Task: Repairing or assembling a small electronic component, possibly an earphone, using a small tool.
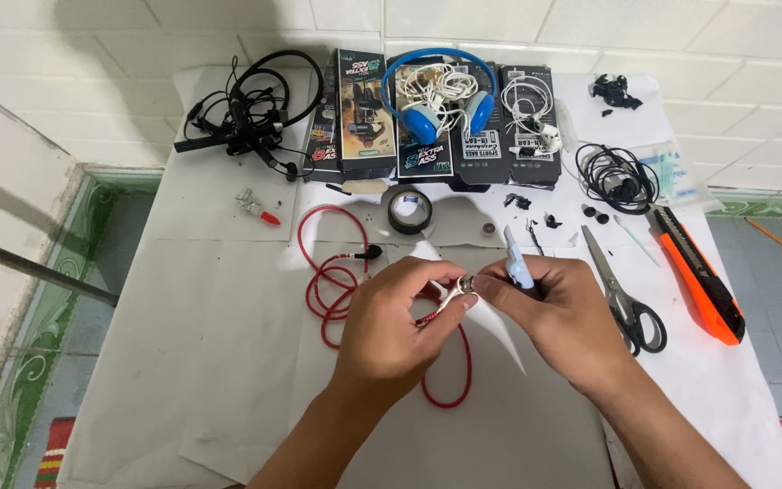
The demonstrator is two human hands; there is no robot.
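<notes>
While the left hand (391,321) pinches a small silvery earbud (465,286) at the end of a red cable (328,294), the right hand (558,312) meets it fingertip to fingertip, so both hands are closed together on that one small piece above the middle of the table (210,362). The right hand also grips a pale blue tool (515,263), its tip sticking up past the knuckles; it may be a small cutter, though the view is too tight to be sure. The cable loops away to the left on the white paper, ending in a black plug (371,253), and another loop hangs below the hands.

Just right of the right hand lie scissors (624,294) with black handles, and beyond them an orange knife (697,276). A roll of black tape (409,209) sits above the hands, near the centre. Along the far edge stand several dark boxes (427,118), with blue headphones (439,95) and white earphones (531,113) resting on them. A tangle of black headsets (251,113) lies at the far left, a coil of black wire (617,177) at the far right, and a small tube (257,207) with a red tip lies left of the tape.
</notes>
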